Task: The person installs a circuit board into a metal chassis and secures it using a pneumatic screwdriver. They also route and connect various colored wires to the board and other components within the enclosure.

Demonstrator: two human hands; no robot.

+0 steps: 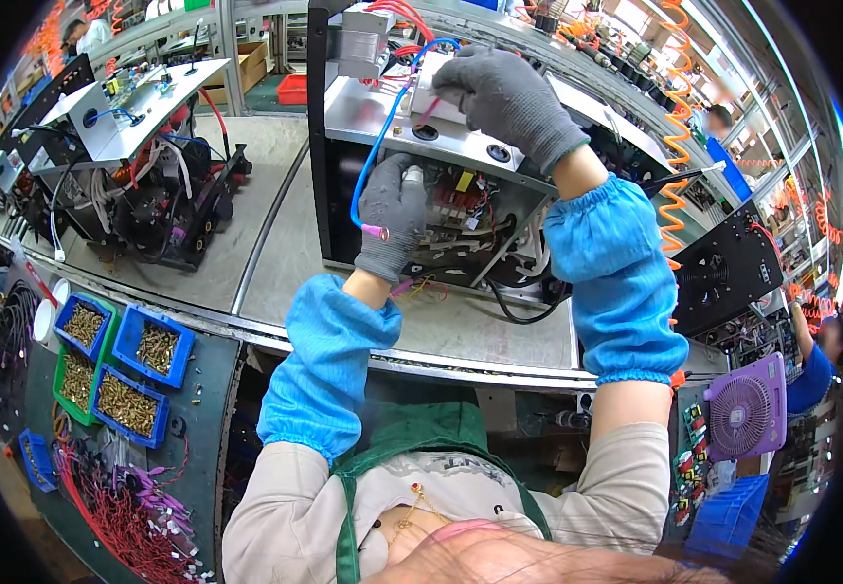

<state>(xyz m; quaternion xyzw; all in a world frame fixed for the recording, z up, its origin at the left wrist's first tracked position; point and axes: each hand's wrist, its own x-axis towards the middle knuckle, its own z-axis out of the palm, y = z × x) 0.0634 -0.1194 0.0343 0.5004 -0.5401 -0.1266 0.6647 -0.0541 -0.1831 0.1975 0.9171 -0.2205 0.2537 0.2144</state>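
Now the right hand (511, 101) curls above the left hand (391, 216).

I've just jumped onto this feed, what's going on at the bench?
A person in grey gloves and blue sleeves is working on an open electrical chassis. The left hand is up at its front opening, fingers by a pale cylindrical part. The right hand is above, at a white block on the metal shelf; its exact grip is unclear. A blue cable hangs down, its pink-sleeved end in front of the left glove.
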